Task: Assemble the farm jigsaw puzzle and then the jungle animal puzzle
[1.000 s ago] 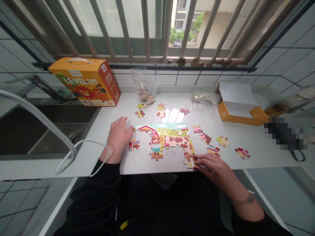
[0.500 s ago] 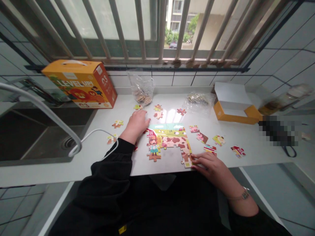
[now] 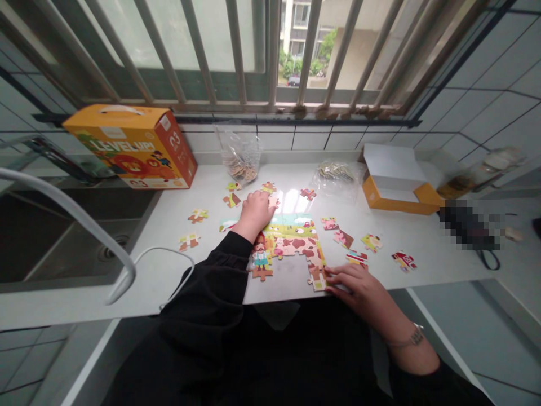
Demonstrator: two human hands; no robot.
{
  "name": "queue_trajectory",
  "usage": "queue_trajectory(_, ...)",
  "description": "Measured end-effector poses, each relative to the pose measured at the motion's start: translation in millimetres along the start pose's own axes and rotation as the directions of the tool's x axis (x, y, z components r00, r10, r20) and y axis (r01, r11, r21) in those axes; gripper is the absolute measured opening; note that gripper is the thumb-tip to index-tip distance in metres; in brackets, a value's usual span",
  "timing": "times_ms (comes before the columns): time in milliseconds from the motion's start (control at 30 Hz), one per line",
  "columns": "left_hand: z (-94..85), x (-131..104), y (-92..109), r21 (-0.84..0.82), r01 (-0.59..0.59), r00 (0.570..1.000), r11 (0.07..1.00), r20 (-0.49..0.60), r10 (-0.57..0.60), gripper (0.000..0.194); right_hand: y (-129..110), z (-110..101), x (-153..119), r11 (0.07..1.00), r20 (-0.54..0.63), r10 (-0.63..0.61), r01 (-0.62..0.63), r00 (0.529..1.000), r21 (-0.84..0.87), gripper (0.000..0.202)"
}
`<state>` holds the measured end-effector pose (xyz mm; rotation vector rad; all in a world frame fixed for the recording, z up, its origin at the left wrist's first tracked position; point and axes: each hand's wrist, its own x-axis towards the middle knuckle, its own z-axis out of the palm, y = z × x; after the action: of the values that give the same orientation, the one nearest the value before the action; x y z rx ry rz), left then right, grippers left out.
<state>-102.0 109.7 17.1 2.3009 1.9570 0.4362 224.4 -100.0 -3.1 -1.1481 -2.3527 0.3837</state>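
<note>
My left hand (image 3: 257,213) reaches across the upper left of a partly joined farm jigsaw puzzle (image 3: 296,228). Its bent fingers close over a pink puzzle piece (image 3: 275,202), whose left part they cover. On the puzzle I see a spotted cow, a farmer figure and a blue sky strip; a gap lies below the cow. My right hand (image 3: 355,283) rests by the lower right corner, fingers stretched and apart, tips touching the edge of a brown and green puzzle piece (image 3: 318,279). My left hand and sleeve hide part of the barn side.
Loose pieces lie left (image 3: 198,215) and right (image 3: 372,242). Behind stand an orange box (image 3: 139,149), a clear bag of pieces (image 3: 240,163), another bag (image 3: 338,172) and an open yellow box (image 3: 401,200). A white cable (image 3: 169,248) loops beside the sink (image 3: 84,237).
My left hand has moved right, from the puzzle's left side onto the pink piece. A piece with green and brown now shows where the hand was. My right hand stays put.
</note>
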Motion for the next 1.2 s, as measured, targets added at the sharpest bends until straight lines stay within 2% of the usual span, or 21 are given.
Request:
queue_trajectory(167,-2.1,6,-21,-0.003,0.031,0.999,1.000,-0.028,-0.031,0.044,-2,-2,1,1.000,-0.012,0.005,-0.004,1.000,0.012,0.008)
queue_trajectory(300,-9.4,21,-51,0.023,0.199,0.974,0.980,-0.114,-0.195,0.045,-2,-3,2,1.000,-0.008,0.012,-0.012,1.000,0.020,0.011)
queue_trajectory(400,-13.1,33,-73,0.030,0.291,0.948,0.956,-0.140,-0.284,0.045,-2,-2,1,1.000,0.000,0.021,-0.021,1.000,0.022,0.011)
queue_trajectory(633,-14.9,48,-104,0.023,0.336,0.936,0.942,-0.115,-0.331,0.052,-3,-5,3,0.999,-0.004,0.014,-0.014,1.000,0.032,0.009)
queue_trajectory(867,-22.3,49,-118,-0.048,0.347,0.931,0.937,-0.099,-0.350,0.053,-3,-3,2,0.999,-0.003,0.037,-0.037,0.999,0.036,0.015)
queue_trajectory(933,-27.4,44,-122,-0.110,0.319,0.936,0.941,-0.123,-0.331,0.051,-3,-3,2,0.998,0.000,0.044,-0.044,0.999,0.044,0.014)
queue_trajectory(1033,-39.7,32,-123,-0.255,0.306,0.932,0.917,-0.117,-0.344,0.039,-4,-4,3,0.997,0.000,0.053,-0.052,0.999,0.053,0.013)
queue_trajectory(1133,-55.1,13,-111,-0.393,0.339,0.915,0.855,-0.074,-0.397,0.031,-4,-5,4,0.997,0.003,0.050,-0.050,0.999,0.056,0.014)
queue_trajectory(1200,-63.0,-5,-92,-0.484,0.312,0.929,0.818,-0.025,-0.369,0.034,-3,-5,3,0.998,0.010,0.045,-0.046,0.999,0.051,0.013)
